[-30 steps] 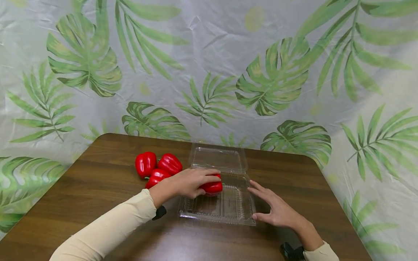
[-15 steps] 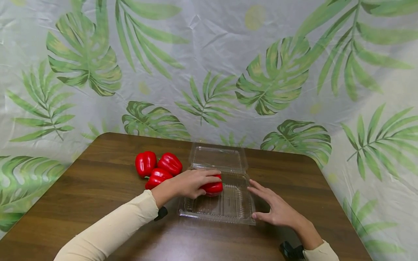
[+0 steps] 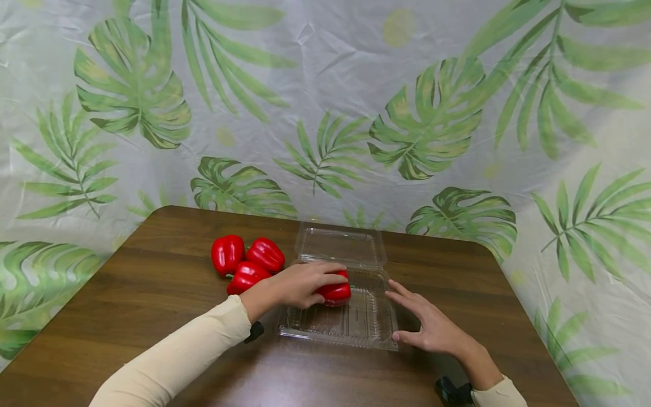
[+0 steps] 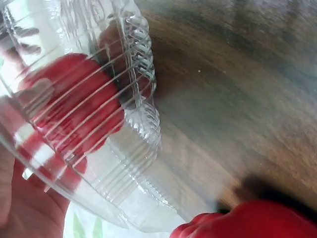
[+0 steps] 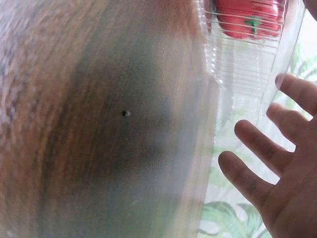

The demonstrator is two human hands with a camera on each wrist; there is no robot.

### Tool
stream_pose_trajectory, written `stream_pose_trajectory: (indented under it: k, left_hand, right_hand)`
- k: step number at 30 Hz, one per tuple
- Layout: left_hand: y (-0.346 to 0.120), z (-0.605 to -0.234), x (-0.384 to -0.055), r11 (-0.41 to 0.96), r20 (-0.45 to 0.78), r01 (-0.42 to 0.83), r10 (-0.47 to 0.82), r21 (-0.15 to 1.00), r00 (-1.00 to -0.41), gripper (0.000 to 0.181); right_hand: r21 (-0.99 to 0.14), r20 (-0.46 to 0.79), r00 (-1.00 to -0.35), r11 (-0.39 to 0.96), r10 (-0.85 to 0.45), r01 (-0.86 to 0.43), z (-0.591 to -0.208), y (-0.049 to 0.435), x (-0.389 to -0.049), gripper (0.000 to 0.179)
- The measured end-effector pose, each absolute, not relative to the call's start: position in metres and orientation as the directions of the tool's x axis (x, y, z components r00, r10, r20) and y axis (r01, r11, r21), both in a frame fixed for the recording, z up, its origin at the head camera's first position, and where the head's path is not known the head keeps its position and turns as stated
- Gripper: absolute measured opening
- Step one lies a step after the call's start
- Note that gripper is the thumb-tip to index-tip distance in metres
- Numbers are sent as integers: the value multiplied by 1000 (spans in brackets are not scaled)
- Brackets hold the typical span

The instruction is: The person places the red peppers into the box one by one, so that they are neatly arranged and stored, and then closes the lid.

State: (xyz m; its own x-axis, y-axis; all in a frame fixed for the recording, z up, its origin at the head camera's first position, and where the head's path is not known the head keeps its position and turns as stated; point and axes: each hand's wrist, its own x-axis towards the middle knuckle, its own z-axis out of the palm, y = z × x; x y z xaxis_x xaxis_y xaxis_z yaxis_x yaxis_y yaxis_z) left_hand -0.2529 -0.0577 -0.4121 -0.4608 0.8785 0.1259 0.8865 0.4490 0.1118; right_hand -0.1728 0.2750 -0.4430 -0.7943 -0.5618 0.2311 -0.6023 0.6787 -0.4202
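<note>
My left hand (image 3: 300,284) grips a red bell pepper (image 3: 337,293) from above, inside the left part of a clear plastic clamshell container (image 3: 362,333). Its fingers cover much of the pepper. Through the ribbed clear wall, the left wrist view shows this red pepper (image 4: 81,106). The pepper's green stem (image 5: 253,24) faces the right wrist camera. My right hand (image 3: 432,325) has its fingers spread, with fingertips right at the container's right rim. Nothing is held in it.
Several more red bell peppers (image 3: 228,255) lie grouped left of the container, partly behind my left forearm. The container's lid (image 3: 342,246) lies folded back toward the far edge of the brown wooden table (image 3: 168,271). A leaf-print cloth (image 3: 325,85) hangs behind.
My left hand and the gripped pepper have shifted slightly to the right within the container. The right hand stays at the rim.
</note>
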Motion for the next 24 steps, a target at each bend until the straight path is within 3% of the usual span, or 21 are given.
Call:
stream_pose_trajectory:
  k: [8,24]
  left_hand:
    - [-50,-416,-254,418,163,900,886,124,-434,57]
    - [-34,-420,-254,418,164,900,886,127,-435,60]
  right_hand:
    - [-431,222,-801,681,-556,-592,-443,276,-174,76]
    - [-437,224,-801,677,-556,-592,-444,276,-173,75]
